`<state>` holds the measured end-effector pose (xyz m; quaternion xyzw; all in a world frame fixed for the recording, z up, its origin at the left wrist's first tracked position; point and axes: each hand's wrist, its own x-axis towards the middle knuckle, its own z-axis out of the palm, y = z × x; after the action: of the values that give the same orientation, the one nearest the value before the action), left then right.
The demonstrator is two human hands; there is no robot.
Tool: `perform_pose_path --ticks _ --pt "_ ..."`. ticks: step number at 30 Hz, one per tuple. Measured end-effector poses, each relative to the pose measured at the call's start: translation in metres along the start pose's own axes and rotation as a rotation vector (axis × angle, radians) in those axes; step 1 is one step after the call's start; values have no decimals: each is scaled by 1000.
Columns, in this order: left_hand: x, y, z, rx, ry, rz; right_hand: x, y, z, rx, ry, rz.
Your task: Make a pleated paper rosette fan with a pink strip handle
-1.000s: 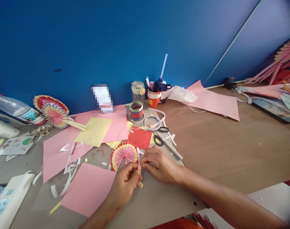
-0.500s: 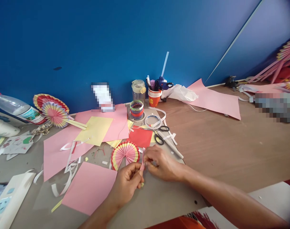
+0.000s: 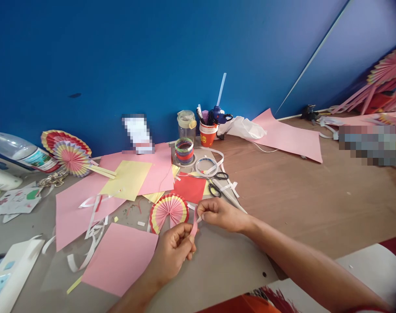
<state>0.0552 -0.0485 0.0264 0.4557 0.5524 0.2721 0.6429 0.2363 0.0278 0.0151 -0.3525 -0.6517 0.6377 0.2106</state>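
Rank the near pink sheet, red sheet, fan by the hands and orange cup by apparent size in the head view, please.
1. Pink sheet.
2. Fan and red sheet: alike, unranked; red sheet is partly hidden.
3. Cup, though it stands farther away.

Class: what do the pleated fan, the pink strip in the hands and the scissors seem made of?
Fan: matte coloured paper, sharply pleated. Strip: thin matte pink paper, visibly bending. Scissors: pale, probably metal blades; black, likely plastic handles.

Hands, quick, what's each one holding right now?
Left hand: closed, pinching the lower end of the pink paper strip.
Right hand: closed, pinching its upper end.
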Motion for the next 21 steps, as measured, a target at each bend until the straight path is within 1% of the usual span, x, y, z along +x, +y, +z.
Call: perform_pose_path --ticks 2,5,8,11,13,16,21 --pt "1 -2 0 -22 -24 7 -1 -2 1 -21 19 -22" --pt "2 -4 0 -115 -96 43 -5 -7 5 -138 44 -121" --pt "2 -4 -1 -223 -167 69 -10 -13 11 -277 38 -228" --pt "3 -2 -3 -317 -167 46 -12 -16 13 -346 19 -331" --pt "3 -1 -3 -381 -151 7 -12 -16 13 -340 8 -339" --pt "4 0 -2 -474 -158 -41 -12 -16 12 -317 4 -296" --pt "6 0 0 -553 -189 -29 -11 -16 13 -324 28 -298"
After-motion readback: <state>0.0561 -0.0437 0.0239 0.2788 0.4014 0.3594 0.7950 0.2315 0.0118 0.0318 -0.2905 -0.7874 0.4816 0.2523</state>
